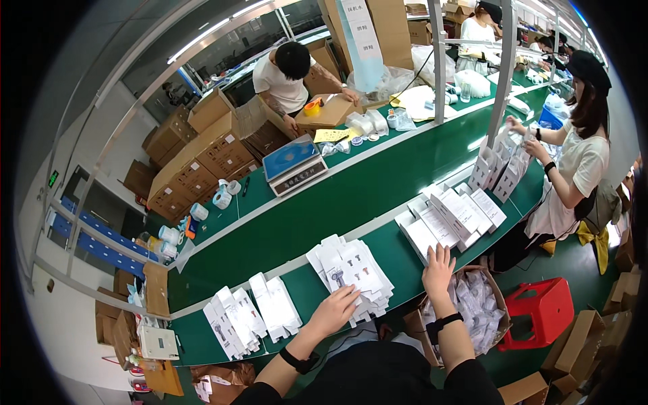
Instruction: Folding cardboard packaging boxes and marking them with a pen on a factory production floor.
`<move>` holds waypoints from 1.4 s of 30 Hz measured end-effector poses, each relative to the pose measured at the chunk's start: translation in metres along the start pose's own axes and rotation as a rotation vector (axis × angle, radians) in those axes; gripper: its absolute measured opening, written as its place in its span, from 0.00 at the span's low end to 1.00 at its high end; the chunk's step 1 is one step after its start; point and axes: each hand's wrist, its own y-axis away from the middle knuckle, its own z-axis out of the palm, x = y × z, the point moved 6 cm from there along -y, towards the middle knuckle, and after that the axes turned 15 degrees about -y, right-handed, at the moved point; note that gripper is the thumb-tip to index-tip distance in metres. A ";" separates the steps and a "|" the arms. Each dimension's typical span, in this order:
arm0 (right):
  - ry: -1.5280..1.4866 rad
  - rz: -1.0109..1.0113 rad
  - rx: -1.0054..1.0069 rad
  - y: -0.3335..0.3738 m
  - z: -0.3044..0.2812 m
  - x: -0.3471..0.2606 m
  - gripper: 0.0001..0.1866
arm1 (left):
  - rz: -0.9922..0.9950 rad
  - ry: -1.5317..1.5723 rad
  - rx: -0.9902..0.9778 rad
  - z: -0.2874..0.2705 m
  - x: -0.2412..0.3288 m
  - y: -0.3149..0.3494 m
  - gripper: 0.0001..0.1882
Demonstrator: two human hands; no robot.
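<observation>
A pile of flattened white cartons (354,273) with printed pictures lies on the green workbench before me. My left hand (335,309) rests at the pile's lower left edge, its fingers stretched out over the cardboard. To the right, my right hand (439,271) has its fingers spread and pointing away from me. It is beside the near end of a row of erected white boxes (451,217); whether it touches them I cannot tell. Two more stacks of flat cartons, one with pictures (234,322) and one plainer (275,307), lie to my left.
A cardboard box of clear-bagged items (476,307) and a red stool (538,312) stand below the bench's right side. Beyond the green conveyor belt (283,233) are a scale (295,165) and a person at a carton. Another person on the right handles white boxes (501,162).
</observation>
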 end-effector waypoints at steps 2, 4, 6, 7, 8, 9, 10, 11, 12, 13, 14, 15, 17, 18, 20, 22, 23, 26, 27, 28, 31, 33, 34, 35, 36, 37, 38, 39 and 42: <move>0.092 -0.022 0.001 -0.002 -0.001 0.006 0.37 | -0.089 0.101 0.110 -0.037 0.002 -0.009 0.19; 0.126 -0.065 -0.004 -0.001 -0.004 -0.006 0.38 | -0.158 0.142 0.186 -0.061 0.004 -0.007 0.18; 0.005 0.076 -0.136 0.000 -0.030 -0.047 0.49 | -0.257 0.241 0.258 -0.080 0.002 0.000 0.17; -0.106 0.007 -0.148 0.004 -0.029 -0.060 0.58 | -0.286 0.297 0.288 -0.087 0.003 -0.001 0.17; -0.216 -0.062 -0.164 0.005 -0.029 -0.075 0.67 | -0.299 0.291 0.312 -0.096 0.006 -0.003 0.17; -0.364 -0.233 -0.175 0.008 -0.041 -0.110 0.70 | -0.311 0.377 0.255 -0.100 0.011 -0.002 0.17; -0.514 -0.399 -0.191 0.016 -0.055 -0.144 0.72 | -0.322 0.467 0.196 -0.101 0.017 0.001 0.16; -0.515 -0.422 -0.209 0.023 -0.058 -0.168 0.72 | -0.331 0.558 0.137 -0.098 0.022 0.005 0.16; -0.674 -0.553 -0.215 0.032 -0.066 -0.193 0.74 | -0.344 0.566 0.153 -0.097 0.022 0.009 0.16; -0.835 -0.680 -0.222 0.038 -0.074 -0.209 0.75 | -0.359 0.731 0.121 -0.088 0.021 0.012 0.16; -0.833 -0.697 -0.243 0.038 -0.077 -0.216 0.75 | -0.373 0.896 0.094 -0.081 0.020 0.016 0.17; -0.786 -0.697 -0.253 0.033 -0.078 -0.222 0.76 | -0.375 1.060 0.062 -0.076 0.019 0.017 0.17; -0.690 -0.696 -0.268 0.026 -0.079 -0.233 0.76 | -0.411 1.226 0.101 -0.074 0.013 0.020 0.17; -0.685 -0.708 -0.276 0.025 -0.080 -0.238 0.76 | -0.440 1.385 0.124 -0.072 0.011 0.021 0.17; -0.730 -0.735 -0.266 0.022 -0.085 -0.247 0.76 | -0.461 1.550 0.160 -0.072 0.005 0.023 0.17; -0.748 -0.761 -0.263 0.022 -0.090 -0.256 0.76 | -0.518 1.680 0.106 -0.068 -0.001 0.026 0.19; -0.737 -0.762 -0.257 0.022 -0.092 -0.259 0.75 | -0.544 1.744 0.076 -0.066 -0.002 0.027 0.20; -0.706 -0.772 -0.241 0.024 -0.100 -0.274 0.74 | -0.437 1.368 0.084 -0.070 -0.014 0.028 0.22; -0.617 -0.814 -0.264 0.029 -0.102 -0.282 0.73 | -0.389 1.181 0.079 -0.078 -0.011 0.028 0.23; -0.527 -0.854 -0.287 0.034 -0.103 -0.289 0.73 | -0.384 1.187 0.082 -0.087 -0.015 0.026 0.23; -0.613 -0.722 -0.380 0.035 -0.085 -0.270 0.69 | -0.576 0.509 -0.405 -0.108 -0.035 0.029 0.31; -0.979 -0.359 -0.492 0.024 -0.063 -0.247 0.63 | -0.374 0.455 -0.050 -0.131 -0.035 0.020 0.32; -0.975 -0.365 -0.484 0.022 -0.062 -0.250 0.63 | -0.177 0.390 0.297 -0.154 -0.032 0.020 0.33; -1.068 -0.371 -0.483 0.024 -0.069 -0.260 0.59 | 0.019 0.317 0.637 -0.173 -0.026 0.032 0.34; -1.161 -0.377 -0.480 0.027 -0.077 -0.272 0.55 | 0.021 0.317 0.640 -0.171 -0.026 0.036 0.34; -1.254 -0.384 -0.475 0.028 -0.084 -0.282 0.52 | 0.080 0.539 0.571 -0.164 -0.025 0.036 0.34; -1.252 -0.389 -0.471 0.031 -0.086 -0.294 0.52 | 0.140 0.759 0.495 -0.158 -0.021 0.035 0.35; -1.402 -0.371 -0.413 0.033 -0.091 -0.304 0.46 | 0.202 0.976 0.410 -0.153 -0.017 0.034 0.35; -1.686 -0.339 -0.278 0.032 -0.108 -0.316 0.37 | 0.251 0.574 0.546 -0.159 -0.011 0.028 0.31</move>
